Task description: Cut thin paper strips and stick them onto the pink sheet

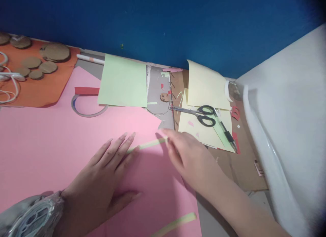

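A large pink paper sheet lies under both hands. My left hand rests flat on it with the fingers stretched out, the fingertips covering the left part of a narrow pale green paper strip. At the strip's right end, near the sheet's right edge, my right hand has its thumb and fingers closed in a pinch. A second yellow-green strip lies on the pink sheet closer to me, partly cut off by the view's lower edge.
Black-handled scissors and a black pen lie on cream paper at right. Behind are a green sheet, a tape roll and cardboard discs on orange paper. A blue wall closes the back.
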{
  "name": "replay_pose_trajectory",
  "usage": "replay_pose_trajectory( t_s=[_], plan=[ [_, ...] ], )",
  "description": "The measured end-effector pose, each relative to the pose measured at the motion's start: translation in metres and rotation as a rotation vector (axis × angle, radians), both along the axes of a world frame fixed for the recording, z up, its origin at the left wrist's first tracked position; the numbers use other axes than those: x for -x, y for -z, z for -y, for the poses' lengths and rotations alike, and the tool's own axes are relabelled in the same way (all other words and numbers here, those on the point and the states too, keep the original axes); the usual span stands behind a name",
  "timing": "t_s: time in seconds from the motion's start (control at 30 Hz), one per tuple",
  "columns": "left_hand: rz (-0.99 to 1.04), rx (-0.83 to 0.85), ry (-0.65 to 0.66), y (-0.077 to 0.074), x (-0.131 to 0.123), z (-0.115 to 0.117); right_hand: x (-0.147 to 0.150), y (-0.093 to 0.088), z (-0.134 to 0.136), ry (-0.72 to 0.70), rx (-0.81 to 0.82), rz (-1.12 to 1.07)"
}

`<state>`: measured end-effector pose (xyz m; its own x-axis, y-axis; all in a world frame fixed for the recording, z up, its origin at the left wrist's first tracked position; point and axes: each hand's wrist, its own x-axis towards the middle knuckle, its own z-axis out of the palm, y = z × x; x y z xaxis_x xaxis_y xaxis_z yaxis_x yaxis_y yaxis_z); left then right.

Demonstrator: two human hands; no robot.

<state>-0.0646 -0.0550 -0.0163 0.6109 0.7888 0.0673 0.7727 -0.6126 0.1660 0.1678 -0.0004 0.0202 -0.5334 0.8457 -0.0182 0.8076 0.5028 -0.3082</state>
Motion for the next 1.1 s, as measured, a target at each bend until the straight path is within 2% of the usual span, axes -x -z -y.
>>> replay_pose_trajectory(
  t_s=[0.07, 0.17, 0.33, 0.57, 0.73, 0.83, 0.97, 1.1],
  plan=[
    [0.004, -0.007, 0.001, 0.0, 0.0, 0.0, 0.007, -0.002, 0.013, -0.144, -0.028, 0.15],
    [0.0, -0.003, -0.004, 0.0, 0.0, 0.0, 0.018, 0.0, 0.031, -0.247, -0.006, 0.292],
    [0.0, 0.007, -0.005, 0.0, 0.0, 0.0, 0.018, 0.009, 0.037, -0.156, -0.026, 0.301],
    [-0.022, 0.002, -0.002, -0.001, 0.001, 0.0, -0.006, 0.011, 0.031, 0.022, -0.229, 0.406],
    [-0.026, 0.004, -0.001, -0.001, 0.0, -0.001, -0.007, 0.008, 0.032, 0.113, -0.219, 0.414],
    [-0.024, -0.007, -0.001, 0.0, 0.0, -0.001, 0.001, 0.007, 0.034, 0.073, -0.19, 0.343],
    [-0.009, -0.03, -0.005, 0.0, 0.0, -0.001, 0.013, 0.011, 0.036, -0.06, -0.057, 0.225],
    [-0.007, -0.029, -0.024, -0.001, -0.003, 0.001, 0.015, 0.018, 0.036, -0.035, -0.091, 0.239]
  ],
)
